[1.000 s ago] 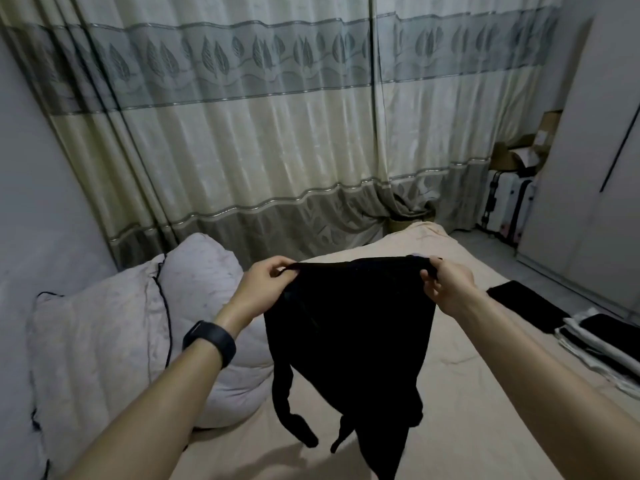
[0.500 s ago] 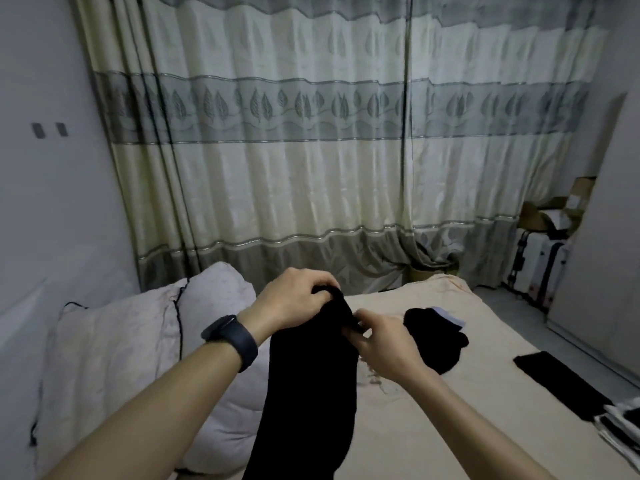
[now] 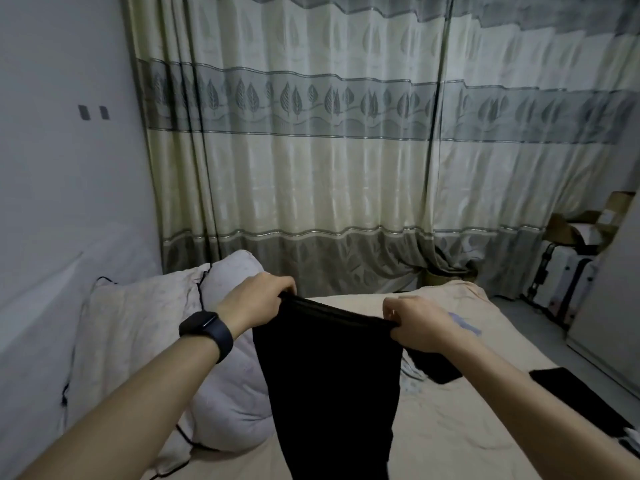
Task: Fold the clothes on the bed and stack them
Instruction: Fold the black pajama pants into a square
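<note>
Curtain (image 3: 346,168): cream with grey leaf bands, drawn shut across the far wall beyond the bed's far edge.
Wall (image 3: 52,168): plain and pale, along the bed's left edge.
Bed (image 3: 467,427): beige sheet, lightly creased, running from the near edge to the curtain.
Pillows (image 3: 138,341): two pale ones, side by side and touching, along the bed's left edge against the wall.
Garment (image 3: 329,375): black, held in the air over the bed just right of the pillows. Its top edge is stretched between both hands. The rest hangs straight down as one long panel and runs out of view at the bottom.
Suitcase (image 3: 564,285): white with dark trim, upright on the floor past the bed's far right corner, with a cardboard box (image 3: 581,223) above it.
Folded piece (image 3: 581,393): black and flat, at the bed's right edge.
Dark heap (image 3: 438,370): black cloth lying on the bed, partly hidden behind the right wrist.
Left grip (image 3: 258,299): fingers curled over the garment's top left corner, pinching it tight.
Right grip (image 3: 420,323): closed as a fist on the top right corner, slightly lower than the left.
Watch (image 3: 206,329): black, on the left wrist.
Switches (image 3: 93,113): two small grey plates high on the wall.
</note>
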`<state>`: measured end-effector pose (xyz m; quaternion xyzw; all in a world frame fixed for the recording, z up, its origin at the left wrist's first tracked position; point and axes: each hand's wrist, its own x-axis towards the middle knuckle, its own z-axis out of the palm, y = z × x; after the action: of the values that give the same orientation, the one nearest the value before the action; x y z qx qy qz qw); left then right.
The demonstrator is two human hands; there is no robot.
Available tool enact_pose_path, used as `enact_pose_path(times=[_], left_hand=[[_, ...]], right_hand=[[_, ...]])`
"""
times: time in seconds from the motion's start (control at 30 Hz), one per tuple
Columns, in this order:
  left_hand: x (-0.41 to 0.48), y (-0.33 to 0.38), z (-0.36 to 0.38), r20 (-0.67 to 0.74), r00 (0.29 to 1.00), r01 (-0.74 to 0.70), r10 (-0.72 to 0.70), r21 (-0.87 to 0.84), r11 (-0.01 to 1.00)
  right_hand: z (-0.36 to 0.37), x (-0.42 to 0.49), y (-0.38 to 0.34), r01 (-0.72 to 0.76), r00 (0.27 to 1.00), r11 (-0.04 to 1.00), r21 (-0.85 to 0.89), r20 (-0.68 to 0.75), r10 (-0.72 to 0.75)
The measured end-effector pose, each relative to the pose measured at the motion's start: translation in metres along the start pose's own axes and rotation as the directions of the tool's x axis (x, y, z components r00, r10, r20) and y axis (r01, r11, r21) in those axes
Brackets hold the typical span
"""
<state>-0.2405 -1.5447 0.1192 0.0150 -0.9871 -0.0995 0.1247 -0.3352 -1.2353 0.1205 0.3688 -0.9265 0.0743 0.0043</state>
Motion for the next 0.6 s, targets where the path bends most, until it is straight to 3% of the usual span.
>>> enact_pose_path(times=[0.1, 0.17, 0.27, 0.33, 0.4, 0.43, 0.5, 0.53, 0.6], left_hand=[[-0.011, -0.014, 0.019, 0.038, 0.998, 0.043, -0.042, -0.028, 0.999], [-0.019, -0.024, 0.033, 0.064, 0.993, 0.111, -0.1, -0.212, 0.971], [-0.03, -0.027, 0.055, 0.24, 0.959, 0.249, -0.148, -0.475, 0.844], [-0.036, -0.018, 0.064, 0.338, 0.92, 0.37, -0.2, -0.577, 0.728], [-0.04, -0.01, 0.061, 0.404, 0.879, 0.47, -0.252, -0.65, 0.597], [-0.04, -0.008, 0.057, 0.42, 0.871, 0.487, -0.253, -0.675, 0.555], [-0.041, -0.005, 0.049, 0.398, 0.888, 0.453, -0.228, -0.679, 0.578], [-0.041, -0.004, 0.045, 0.365, 0.91, 0.403, -0.199, -0.659, 0.635], [-0.041, 0.001, 0.045, 0.324, 0.938, 0.299, -0.121, -0.585, 0.754]], right_hand=[[-0.009, -0.008, 0.012, -0.136, 0.981, 0.99, -0.038, -0.141, 0.13], [-0.014, -0.015, 0.022, -0.261, 0.944, 0.963, -0.067, -0.228, 0.24], [-0.013, -0.022, 0.041, -0.422, 0.835, 0.886, 0.191, -0.3, 0.462], [-0.003, -0.028, 0.053, -0.48, 0.831, 0.84, 0.253, -0.173, 0.528], [0.014, -0.039, 0.059, -0.577, 0.817, 0.791, 0.202, 0.162, 0.554], [0.023, -0.046, 0.059, -0.655, 0.745, 0.723, 0.22, 0.351, 0.568], [0.037, -0.061, 0.061, -0.784, 0.603, 0.55, 0.288, 0.565, 0.563], [0.042, -0.065, 0.063, -0.813, 0.575, 0.468, 0.348, 0.609, 0.546], [0.05, -0.067, 0.062, -0.789, 0.602, 0.255, 0.559, 0.622, 0.5]])
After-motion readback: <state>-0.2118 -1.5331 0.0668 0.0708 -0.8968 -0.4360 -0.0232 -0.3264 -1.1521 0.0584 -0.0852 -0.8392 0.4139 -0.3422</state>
